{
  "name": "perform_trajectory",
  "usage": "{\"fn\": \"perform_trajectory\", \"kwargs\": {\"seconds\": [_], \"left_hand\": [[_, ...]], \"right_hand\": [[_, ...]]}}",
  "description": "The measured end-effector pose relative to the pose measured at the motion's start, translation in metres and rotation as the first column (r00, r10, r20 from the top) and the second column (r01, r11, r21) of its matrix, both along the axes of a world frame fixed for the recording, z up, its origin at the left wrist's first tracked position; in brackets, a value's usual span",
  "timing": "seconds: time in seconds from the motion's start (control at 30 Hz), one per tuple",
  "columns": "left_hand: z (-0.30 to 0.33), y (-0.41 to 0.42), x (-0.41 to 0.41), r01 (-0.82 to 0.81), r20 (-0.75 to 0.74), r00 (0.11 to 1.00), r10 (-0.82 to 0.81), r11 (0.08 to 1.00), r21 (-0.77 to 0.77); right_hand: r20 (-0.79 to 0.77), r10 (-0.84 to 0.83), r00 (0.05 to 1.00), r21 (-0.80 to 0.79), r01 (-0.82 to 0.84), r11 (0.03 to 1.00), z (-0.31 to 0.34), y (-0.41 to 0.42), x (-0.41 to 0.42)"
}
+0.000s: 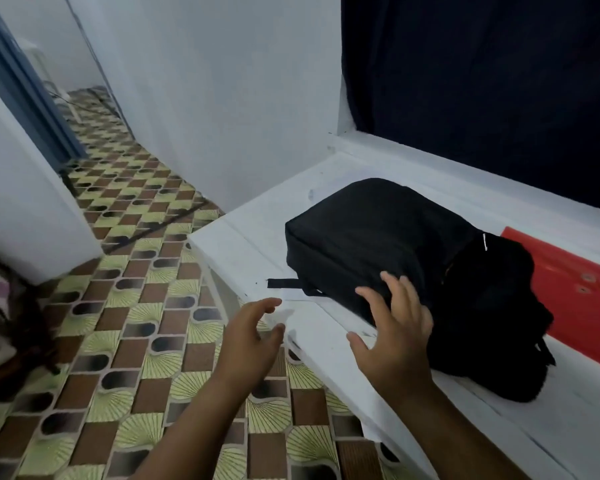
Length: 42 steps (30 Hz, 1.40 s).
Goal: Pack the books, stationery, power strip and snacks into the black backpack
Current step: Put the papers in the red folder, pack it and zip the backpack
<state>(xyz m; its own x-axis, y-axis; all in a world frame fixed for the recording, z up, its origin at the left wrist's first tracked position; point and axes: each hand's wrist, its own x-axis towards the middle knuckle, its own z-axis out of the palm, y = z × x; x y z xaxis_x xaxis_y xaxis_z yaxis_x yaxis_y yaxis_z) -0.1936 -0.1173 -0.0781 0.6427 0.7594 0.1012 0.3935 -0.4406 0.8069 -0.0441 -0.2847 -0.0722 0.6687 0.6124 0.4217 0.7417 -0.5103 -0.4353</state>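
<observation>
Both of my hands are out in front of me with the fingers spread and relaxed, holding nothing. My right hand [392, 327] hovers over the near edge of the black backpack [378, 237], fingertips about at its fabric, though I cannot tell whether they actually touch it. My left hand [253, 337] hangs to the left, over the near left corner of the white tabletop [257, 244], apart from the bag.

The backpack lies flat on the tabletop, its loose strap [284, 283] trailing toward the near left edge. Lying flat like this, it sits steady and leaves its broad face up, which I judge is handy for getting at the zipper. Its right end looks bunched and rumpled, but I cannot make out whether it is open there. A red folder [568, 289] lies just beyond that end, partly tucked behind the bag, to the right.

None of the books, snacks or the power strip shows here, so I judge packing is at its start: my hands are placed to take hold of the bag and turn or open it first.
</observation>
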Motion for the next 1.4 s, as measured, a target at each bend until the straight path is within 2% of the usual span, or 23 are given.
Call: {"fn": "perform_trajectory", "kwargs": {"seconds": [0.1,0.2,0.27,0.37,0.5,0.63,0.8,0.93,1.03,1.23,1.4], "left_hand": [[-0.002,0.018,0.016,0.015,-0.051,0.999,-0.015,1.0,-0.002],[-0.004,0.033,0.036,0.01,-0.08,0.997,-0.011,1.0,-0.007],[-0.004,0.043,0.047,0.001,-0.096,0.995,-0.002,1.0,-0.014],[-0.007,0.06,0.058,-0.009,-0.123,0.992,0.008,1.0,-0.011],[-0.012,0.082,0.076,-0.086,-0.147,0.985,0.086,0.996,0.005],[-0.02,0.09,0.101,-0.145,-0.191,0.971,0.145,0.989,0.015],[-0.018,0.111,0.132,-0.128,-0.381,0.909,0.171,0.982,0.136],[-0.018,0.143,0.161,-0.007,-0.487,0.867,0.105,0.98,0.199],[-0.019,0.163,0.18,0.076,-0.521,0.852,0.047,0.974,0.213],[-0.028,0.192,0.2,0.15,-0.32,0.944,-0.081,0.969,0.197],[-0.031,0.218,0.201,0.252,-0.108,0.964,-0.241,0.962,0.108]], "right_hand": [[0.043,-0.07,0.997,-0.219,0.078,0.973,0.006,0.027,0.023],[0.053,-0.131,0.99,-0.292,0.14,0.946,0.006,0.046,0.047],[0.104,-0.123,0.987,-0.24,0.144,0.96,0.001,0.053,0.059],[0.169,-0.118,0.979,-0.071,0.131,0.989,-0.003,0.058,0.074],[0.166,-0.178,0.97,0.081,0.167,0.983,0.012,0.062,0.096],[0.073,-0.224,0.972,0.171,0.209,0.963,0.034,0.063,0.115],[-0.055,-0.225,0.973,0.346,0.23,0.91,0.065,0.062,0.141],[-0.303,-0.236,0.923,0.379,0.344,0.859,0.092,0.058,0.155],[-0.397,-0.251,0.883,0.386,0.409,0.827,0.098,0.057,0.156],[-0.467,-0.328,0.821,0.403,0.528,0.747,0.098,0.066,0.15],[-0.52,-0.401,0.754,0.467,0.644,0.606,0.104,0.072,0.154]]}}
